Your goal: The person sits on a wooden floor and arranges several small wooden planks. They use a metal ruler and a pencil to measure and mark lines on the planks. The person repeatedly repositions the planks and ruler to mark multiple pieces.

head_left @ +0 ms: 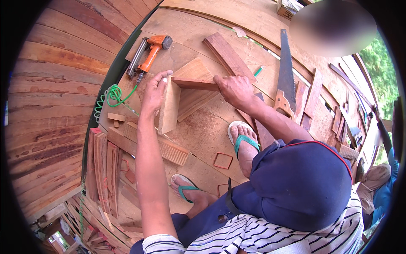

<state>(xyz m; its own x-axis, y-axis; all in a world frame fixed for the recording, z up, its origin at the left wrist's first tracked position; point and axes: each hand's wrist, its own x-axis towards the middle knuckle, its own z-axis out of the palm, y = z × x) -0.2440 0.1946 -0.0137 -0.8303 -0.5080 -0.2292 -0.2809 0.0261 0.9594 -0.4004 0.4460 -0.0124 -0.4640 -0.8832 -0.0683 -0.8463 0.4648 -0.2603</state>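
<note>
My left hand (156, 91) grips the left edge of an upright pale wooden board (170, 110), fingers curled at its top. My right hand (234, 91) grips the right end of a reddish-brown wooden strip (192, 84), whose other end meets the top of the upright board. A wider pale board (194, 67) slopes behind the strip, touching the floorboards. An orange nail gun (150, 57) with a coiled green hose (116, 95) lies left of and beyond my left hand. A hand saw (284, 84) lies to the right of my right hand, with a loose reddish plank (224, 51) beyond the boards.
Loose planks (103, 169) and offcuts are stacked at left beside a slatted wooden surface (55, 106). More strips (313, 93) lie at right. My sandalled feet (243, 146) stand on the plywood floor (203, 131). Another person (376, 186) is at the far right edge.
</note>
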